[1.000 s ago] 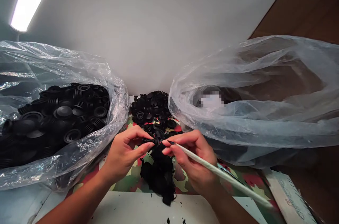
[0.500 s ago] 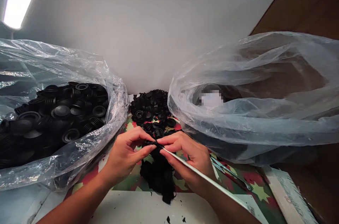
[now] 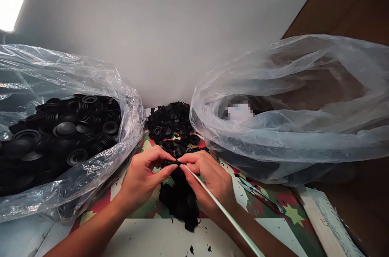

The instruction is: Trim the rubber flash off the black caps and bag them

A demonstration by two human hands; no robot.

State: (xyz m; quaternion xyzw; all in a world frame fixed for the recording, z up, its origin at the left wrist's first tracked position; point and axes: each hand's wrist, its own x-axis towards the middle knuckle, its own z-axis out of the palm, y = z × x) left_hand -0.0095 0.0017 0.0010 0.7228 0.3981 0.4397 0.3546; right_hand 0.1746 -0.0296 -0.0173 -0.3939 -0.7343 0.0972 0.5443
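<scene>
At the middle of the table my left hand [image 3: 145, 178] pinches a small black rubber piece [image 3: 170, 163] between thumb and fingers. My right hand [image 3: 212, 180] meets it fingertip to fingertip, closed on a long thin pale rod [image 3: 225, 212]. The rod's tip end reaches the black piece, and its shaft runs back over my right wrist. Fingers hide most of the piece and the exact contact. Below the hands lies a heap of black rubber scraps [image 3: 179, 200]. Beyond them is a pile of black ribbed rubber parts [image 3: 170, 121].
On the left a clear plastic bag [image 3: 130, 127] holds many black ribbed parts [image 3: 65, 129]. Another clear bag [image 3: 288, 143] stands open at right. Scissors-like metal tools [image 3: 261, 196] lie on the patterned table cover [image 3: 291, 204]. Beside them is a pale cardboard strip [image 3: 328, 220].
The rod has swung, its lower end now farther left and more steeply angled. Both hands stay pressed together at the black piece. The whole view has shifted slightly.
</scene>
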